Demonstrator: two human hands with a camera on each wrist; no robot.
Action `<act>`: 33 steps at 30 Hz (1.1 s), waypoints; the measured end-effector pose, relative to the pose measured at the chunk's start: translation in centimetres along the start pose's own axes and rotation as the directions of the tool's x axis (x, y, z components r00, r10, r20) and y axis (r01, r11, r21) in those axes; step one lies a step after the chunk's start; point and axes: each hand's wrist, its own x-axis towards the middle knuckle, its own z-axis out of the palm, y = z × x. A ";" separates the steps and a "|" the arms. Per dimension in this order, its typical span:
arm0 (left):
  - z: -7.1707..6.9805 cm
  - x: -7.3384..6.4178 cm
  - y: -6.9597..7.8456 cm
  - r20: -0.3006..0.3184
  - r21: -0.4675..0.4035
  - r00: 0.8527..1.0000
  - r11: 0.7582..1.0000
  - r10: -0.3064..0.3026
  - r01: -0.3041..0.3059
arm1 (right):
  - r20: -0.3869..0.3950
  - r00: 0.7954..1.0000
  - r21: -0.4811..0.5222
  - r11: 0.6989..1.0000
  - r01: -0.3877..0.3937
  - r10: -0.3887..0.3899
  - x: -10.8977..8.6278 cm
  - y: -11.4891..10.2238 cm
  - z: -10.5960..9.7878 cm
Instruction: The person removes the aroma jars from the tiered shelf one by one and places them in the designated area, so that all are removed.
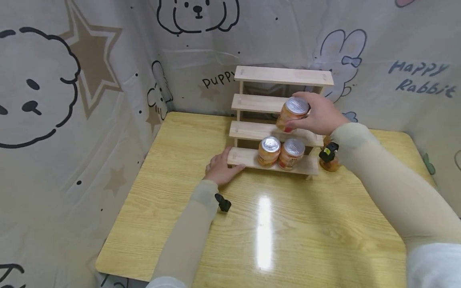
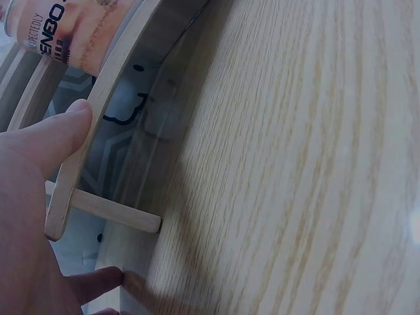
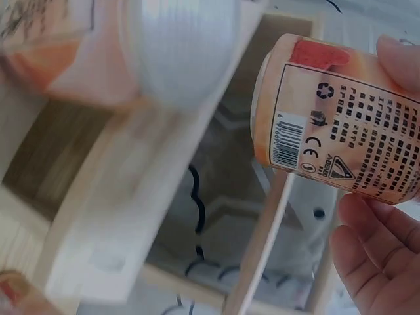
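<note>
A four-tier wooden shelf rack (image 1: pixel 248 129) stands at the back of the table. My right hand (image 1: pixel 321 113) grips an orange can with a silver top (image 1: pixel 292 114) over the second tier from the bottom. In the right wrist view, the can's printed back (image 3: pixel 338 121) faces the camera, with fingers and thumb around its far end. Side by side on the lowest tier stand two similar cans, the left can (image 1: pixel 269 151) and the right can (image 1: pixel 291 154). My left hand (image 1: pixel 221 168) holds the left end of that tier, its thumb (image 2: pixel 77 121) on the board's front edge.
Another orange can-like object (image 1: pixel 329 165) is on the table right of the rack, partly hidden by the right wrist. The yellow wooden table (image 1: pixel 230 232) extends in front. A printed cloth (image 1: pixel 201 52) hangs behind and at the left.
</note>
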 end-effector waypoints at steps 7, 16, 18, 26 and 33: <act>-0.2 -0.4 0.3 0.011 0.021 1.000 1.000 0.003 -0.003 | -0.052 0.999 0.010 1.000 0.013 -0.012 -2.3 2.2 -1.9; -0.3 -0.5 0.5 0.013 -0.006 1.000 1.000 0.001 -0.001 | -0.092 0.993 0.010 0.998 -0.070 0.070 -5.2 5.6 -3.6; -0.3 -0.4 0.4 0.013 -0.009 1.000 1.000 0.000 0.000 | -0.093 0.991 0.012 0.995 -0.100 0.100 -6.1 6.5 -4.0; -0.1 -0.2 0.2 -0.002 -0.009 1.000 1.000 -0.002 0.002 | -0.125 0.971 -0.014 0.978 -0.206 0.203 -9.5 10.6 -4.9; -0.1 -0.5 0.4 -0.005 -0.017 1.000 1.000 0.008 -0.008 | -0.163 0.955 -0.029 0.966 -0.256 0.248 -11.9 13.7 -4.2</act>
